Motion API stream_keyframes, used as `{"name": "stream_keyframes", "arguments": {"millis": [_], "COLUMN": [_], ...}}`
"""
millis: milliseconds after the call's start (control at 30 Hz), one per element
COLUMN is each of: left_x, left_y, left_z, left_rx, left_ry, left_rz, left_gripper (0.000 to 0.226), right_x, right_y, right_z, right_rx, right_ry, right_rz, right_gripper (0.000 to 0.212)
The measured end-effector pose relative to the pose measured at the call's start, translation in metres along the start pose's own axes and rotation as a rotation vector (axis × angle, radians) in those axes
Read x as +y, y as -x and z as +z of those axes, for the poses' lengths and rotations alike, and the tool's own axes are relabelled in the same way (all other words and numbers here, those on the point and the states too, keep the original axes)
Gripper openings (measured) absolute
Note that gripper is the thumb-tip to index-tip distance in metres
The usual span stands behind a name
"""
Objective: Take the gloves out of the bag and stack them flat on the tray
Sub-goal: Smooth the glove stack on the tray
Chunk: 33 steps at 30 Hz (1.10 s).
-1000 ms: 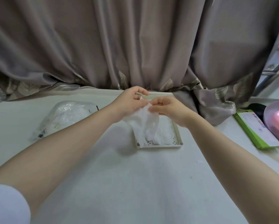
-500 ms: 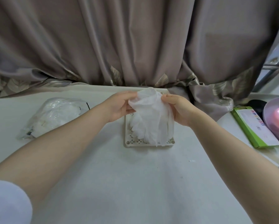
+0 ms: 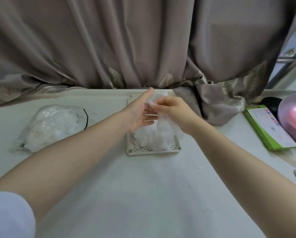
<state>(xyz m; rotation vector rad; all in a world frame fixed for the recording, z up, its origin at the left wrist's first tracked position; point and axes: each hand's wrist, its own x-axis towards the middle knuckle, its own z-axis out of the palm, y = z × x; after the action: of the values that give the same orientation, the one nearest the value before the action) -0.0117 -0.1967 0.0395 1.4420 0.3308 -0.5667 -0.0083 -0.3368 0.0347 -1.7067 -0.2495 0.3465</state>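
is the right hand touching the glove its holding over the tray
Touching. The head view shows the right hand with its fingertips pinching the top of the glove, which hangs from them down over the tray.

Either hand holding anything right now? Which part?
Right hand pinches a thin white glove at its top edge; the rest hangs down onto the tray. Left hand is open, fingers straight beside the glove, no grip.

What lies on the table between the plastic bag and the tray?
In the head view, only the left forearm crosses above; the table between bag and tray is bare.
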Motion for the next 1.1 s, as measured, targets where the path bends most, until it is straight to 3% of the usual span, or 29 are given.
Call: {"name": "stream_keyframes", "arguments": {"millis": [67, 167, 200, 267, 333, 367, 433, 533, 667, 733, 833, 867, 1000, 1100], "left_x": [-0.002, -0.003, -0.003, -0.001, 0.001, 0.001, 0.000, -0.005, -0.019, -0.030, -0.044, -0.046, -0.048, -0.053], "left_y": [-0.003, -0.005, -0.003, -0.001, 0.001, 0.000, -0.001, -0.007, -0.022, -0.031, -0.052, -0.057, -0.083, -0.101], "left_z": [0.000, -0.006, -0.007, -0.011, -0.015, -0.018, -0.024, -0.031, -0.043, -0.049, -0.056, -0.057, -0.056, -0.053], "left_rx": [0.004, -0.037, -0.067, -0.114, -0.169, -0.197, -0.221, -0.234, -0.325, -0.303, -0.134, -0.065, 0.166, 0.144], "left_ry": [0.071, 0.173, 0.194, 0.242, 0.266, 0.276, 0.288, 0.326, 0.220, 0.131, 0.050, 0.000, -0.126, -0.199], "left_rz": [0.057, 0.103, 0.114, 0.116, 0.085, 0.058, -0.001, -0.095, -0.199, -0.195, -0.093, -0.072, 0.023, 0.147], "left_gripper": [0.044, 0.035, 0.035, 0.037, 0.042, 0.044, 0.048, 0.059, 0.095, 0.081, 0.018, 0.008, 0.028, 0.016], "right_x": [-0.001, -0.006, -0.007, -0.003, 0.005, 0.008, 0.010, 0.014, 0.035, 0.047, 0.071, 0.076, 0.095, 0.101], "right_y": [0.004, 0.010, 0.011, 0.004, -0.003, -0.006, -0.008, -0.009, -0.028, -0.041, -0.064, -0.070, -0.100, -0.113], "right_z": [0.000, 0.001, 0.000, -0.002, -0.005, -0.006, -0.008, -0.005, 0.000, 0.000, 0.003, 0.005, 0.004, 0.001], "right_rx": [-0.079, -0.220, -0.193, 0.053, 0.302, 0.327, 0.162, -0.049, 0.147, 0.198, 0.240, 0.244, 0.236, 0.228], "right_ry": [0.155, 0.234, 0.211, 0.176, 0.150, 0.130, 0.020, -0.121, -0.157, -0.114, -0.035, -0.010, 0.038, 0.097], "right_rz": [-0.020, -0.037, -0.057, -0.147, -0.192, -0.165, -0.030, 0.147, 0.198, 0.234, 0.298, 0.317, 0.435, 0.445], "right_gripper": [0.012, 0.016, 0.013, 0.014, 0.015, 0.026, 0.036, 0.016, 0.018, 0.017, 0.021, 0.024, 0.032, 0.039]}}
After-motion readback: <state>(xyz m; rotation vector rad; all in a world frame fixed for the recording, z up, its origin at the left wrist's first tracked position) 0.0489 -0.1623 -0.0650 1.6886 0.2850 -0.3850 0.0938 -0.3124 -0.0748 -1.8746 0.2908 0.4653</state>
